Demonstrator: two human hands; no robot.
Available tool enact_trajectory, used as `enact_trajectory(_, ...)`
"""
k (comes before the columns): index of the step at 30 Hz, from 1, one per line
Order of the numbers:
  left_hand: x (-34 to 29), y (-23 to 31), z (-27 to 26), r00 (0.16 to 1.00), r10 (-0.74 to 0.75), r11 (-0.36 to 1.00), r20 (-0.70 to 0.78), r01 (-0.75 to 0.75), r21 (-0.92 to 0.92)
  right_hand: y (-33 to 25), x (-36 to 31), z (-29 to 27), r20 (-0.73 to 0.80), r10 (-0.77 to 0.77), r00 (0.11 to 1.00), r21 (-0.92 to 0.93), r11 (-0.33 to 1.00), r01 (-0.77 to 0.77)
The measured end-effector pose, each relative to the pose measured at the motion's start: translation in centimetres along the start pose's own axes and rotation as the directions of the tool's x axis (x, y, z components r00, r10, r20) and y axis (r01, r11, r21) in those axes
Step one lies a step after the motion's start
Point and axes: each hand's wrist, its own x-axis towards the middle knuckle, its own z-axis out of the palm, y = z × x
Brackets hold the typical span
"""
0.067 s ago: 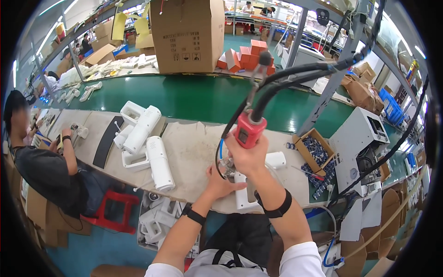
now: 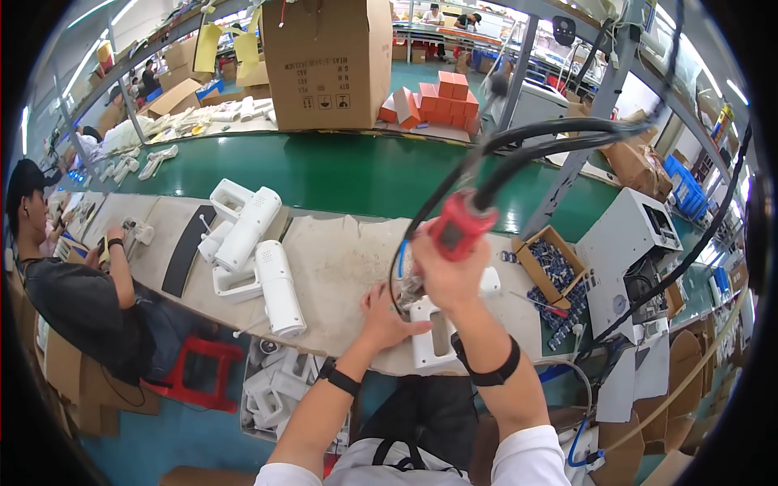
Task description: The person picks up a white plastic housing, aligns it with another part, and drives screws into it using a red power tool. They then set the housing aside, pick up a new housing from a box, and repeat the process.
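My right hand (image 2: pixel 452 279) is wrapped round a red electric screwdriver (image 2: pixel 463 225), which has thick black cables coming from its top. It is held upright over a white plastic housing (image 2: pixel 423 350) with a loop handle, lying near the front edge of the bench. The thumb and fingers of my left hand (image 2: pixel 387 320) grip the housing at its left side. The tool's tip and the spot under it are hidden by my right hand. To the left lie two more white housings with loop handles, one (image 2: pixel 279 292) nearer and one (image 2: pixel 247 231) farther.
An open carton (image 2: pixel 555 263) of small blue-and-silver parts stands to the right, beside a white machine cabinet (image 2: pixel 620 271). Beyond the bench runs a green conveyor belt (image 2: pixel 340 166). At the left a person (image 2: pixel 77 300) sits working. A box of white parts (image 2: pixel 279 389) stands below the bench edge.
My right hand and the red screwdriver have shifted a little to the right, and the cables swing with them. My left hand stays at the housing.
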Motion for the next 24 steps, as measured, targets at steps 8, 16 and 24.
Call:
enact_trajectory(8,-0.5,2.3,-3.0,0.996,-0.071,0.99,0.058,0.078,-0.122,-4.5,0.8,-1.1,-0.029,0.083,0.996,0.048,0.995,-0.081)
enact_trajectory(16,-0.1,2.0,-2.3,0.997,0.015,0.997,0.07,-0.009,-0.077,1.1,-0.6,-1.1,0.0,0.132,0.991,-0.066,0.989,-0.132)
enact_trajectory(24,-0.7,3.2,-1.2,0.994,-0.099,0.995,-0.055,0.098,-0.029,-5.7,0.1,-2.9,-0.077,0.05,0.996,0.015,0.999,-0.049)
